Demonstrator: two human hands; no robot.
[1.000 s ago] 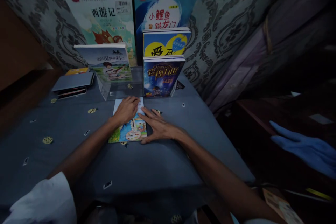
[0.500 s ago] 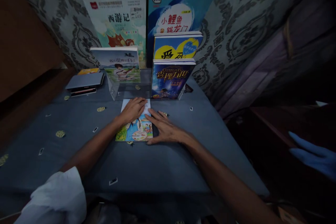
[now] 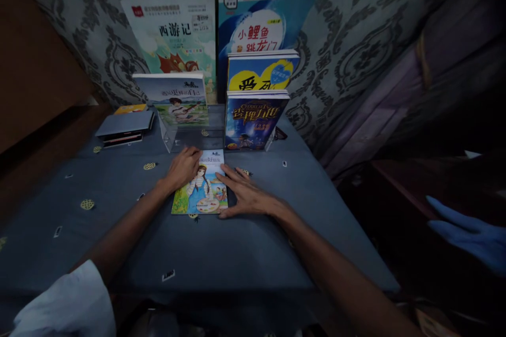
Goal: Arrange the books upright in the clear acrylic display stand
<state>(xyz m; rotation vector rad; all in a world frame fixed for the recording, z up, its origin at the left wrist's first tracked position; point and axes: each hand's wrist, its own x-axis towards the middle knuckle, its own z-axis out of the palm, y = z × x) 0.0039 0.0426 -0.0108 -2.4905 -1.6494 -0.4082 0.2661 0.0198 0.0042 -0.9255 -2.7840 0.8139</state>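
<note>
A book (image 3: 205, 188) on the counter (image 3: 237, 253) is flanked by the left hand (image 3: 183, 169), its grip unclear, and the right hand (image 3: 248, 196), spread wide. Likely light, flexible and slick, the book is best held by its side edges.

Seemingly a home — patterned wallpaper (image 3: 366, 37), tied curtain (image 3: 395, 97), tablecloth (image 3: 245, 255).

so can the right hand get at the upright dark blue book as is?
Probably yes: the right hand, thumb and fingers apart, is at the flat book's right edge, in front of the dark blue book; nothing visible blocks that cover.
</note>
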